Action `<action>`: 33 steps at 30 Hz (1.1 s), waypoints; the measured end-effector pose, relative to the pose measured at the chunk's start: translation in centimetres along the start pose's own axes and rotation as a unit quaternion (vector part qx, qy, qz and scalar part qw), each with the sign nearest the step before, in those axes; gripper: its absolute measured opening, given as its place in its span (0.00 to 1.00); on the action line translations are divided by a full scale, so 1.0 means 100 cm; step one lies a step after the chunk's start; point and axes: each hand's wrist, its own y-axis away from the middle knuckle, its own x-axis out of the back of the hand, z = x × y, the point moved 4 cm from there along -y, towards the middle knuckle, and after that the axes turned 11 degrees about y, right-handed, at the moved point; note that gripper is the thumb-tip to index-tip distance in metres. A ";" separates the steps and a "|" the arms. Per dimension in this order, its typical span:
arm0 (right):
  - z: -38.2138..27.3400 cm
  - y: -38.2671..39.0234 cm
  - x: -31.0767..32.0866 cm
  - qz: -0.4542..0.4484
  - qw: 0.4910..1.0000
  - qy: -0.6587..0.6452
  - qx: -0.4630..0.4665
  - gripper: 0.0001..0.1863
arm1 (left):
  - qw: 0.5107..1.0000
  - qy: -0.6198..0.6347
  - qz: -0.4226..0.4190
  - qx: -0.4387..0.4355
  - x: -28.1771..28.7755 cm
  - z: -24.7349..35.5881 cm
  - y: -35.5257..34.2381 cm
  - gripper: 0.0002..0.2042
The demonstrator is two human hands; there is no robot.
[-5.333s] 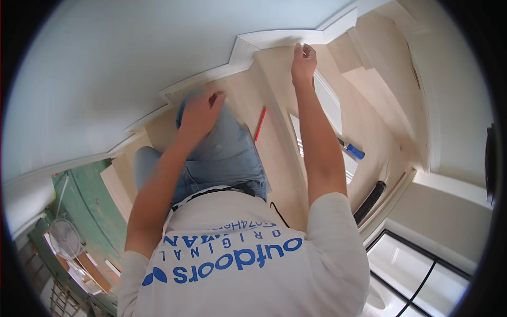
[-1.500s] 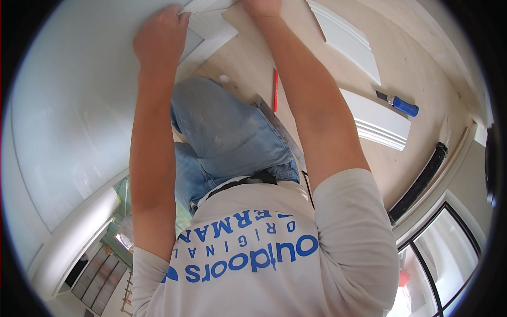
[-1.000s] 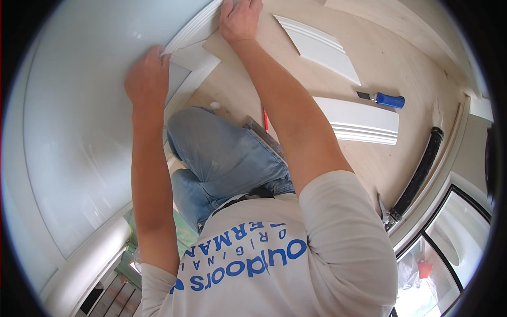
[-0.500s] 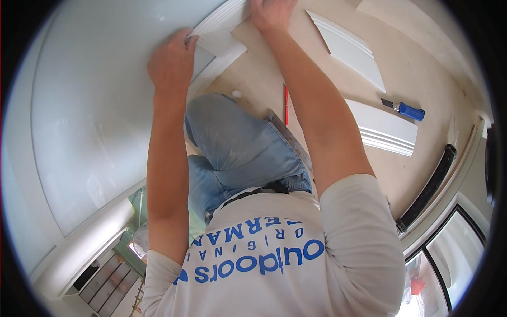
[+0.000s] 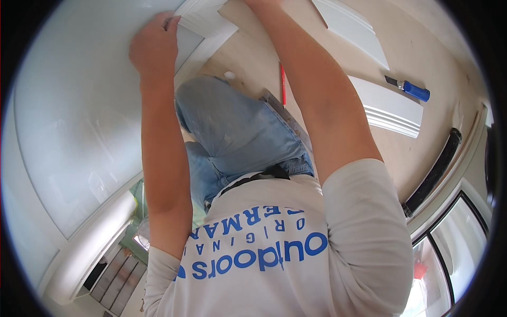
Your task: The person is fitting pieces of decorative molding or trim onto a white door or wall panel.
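Observation:
A white grooved moulding (image 5: 203, 13) lies at the top of the view, along the edge of a pale glossy panel (image 5: 79, 95). My left hand (image 5: 155, 45) is closed, thumb and fingers pinched at the moulding's left end. Only a sliver of my right hand (image 5: 262, 2) shows at the top edge, near the moulding's other end; its fingers are out of sight. Under the moulding a flat white piece with an angled corner (image 5: 224, 33) sticks out.
On the beige floor to the right lie an angle-cut white moulding piece (image 5: 354, 29), another grooved piece (image 5: 388, 108) and a blue-handled knife (image 5: 414, 91) with its blade out. A red pencil (image 5: 283, 84) lies by my knee. Farther right is a black tube-like object (image 5: 435, 171).
Both hands have shifted up in the picture, the right one mostly past the top edge. My left hand stays at the moulding's end. The whole view has also moved slightly.

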 end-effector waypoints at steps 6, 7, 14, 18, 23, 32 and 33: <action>0.000 0.001 0.002 -0.014 1.000 -0.004 -0.004 0.41 | 0.997 0.055 -0.006 0.047 0.000 -0.013 0.006 0.15; 0.000 0.001 0.002 -0.010 1.000 -0.013 -0.002 0.41 | 0.997 0.052 -0.016 0.051 -0.002 -0.014 0.007 0.15; 0.005 -0.003 -0.006 0.009 1.000 -0.003 0.016 0.42 | 0.996 0.078 0.017 0.039 -0.001 -0.008 0.007 0.14; 0.007 -0.004 -0.011 0.044 0.998 0.000 0.035 0.41 | 0.983 0.163 0.019 0.085 0.000 -0.004 0.012 0.12; 0.010 -0.004 -0.016 0.099 0.993 -0.015 0.057 0.41 | 0.971 0.202 0.008 0.128 0.004 -0.008 0.022 0.13; 0.008 -0.006 -0.013 0.084 0.995 -0.021 0.051 0.40 | 0.948 0.277 0.012 0.158 -0.009 -0.020 0.041 0.15; 0.006 -0.005 -0.012 0.083 0.995 -0.022 0.052 0.40 | 0.947 0.284 0.009 0.152 -0.011 -0.016 0.048 0.15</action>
